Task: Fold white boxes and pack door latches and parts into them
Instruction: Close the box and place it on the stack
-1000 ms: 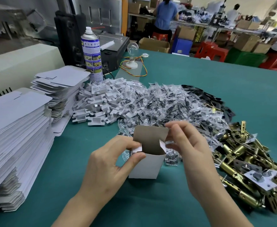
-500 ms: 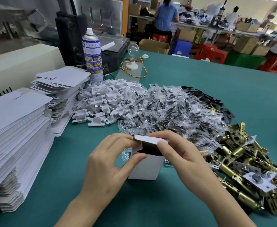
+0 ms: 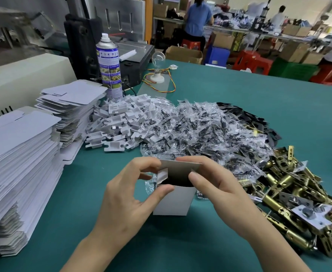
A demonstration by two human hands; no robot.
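Fingers point(image 3: 162, 190), L hand point(image 3: 121, 205) + R hand point(image 3: 222, 193), pinch upright matte white box point(image 3: 173, 203); grey flap point(image 3: 180, 169) bent inward.

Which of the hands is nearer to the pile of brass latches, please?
Right. The right hand pinches the white box flap, beside the latches; the left hand holds its other side, farther off.

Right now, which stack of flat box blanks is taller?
The near stack, directly left of the left hand; the far stack, beside the spray can, is clearly lower.
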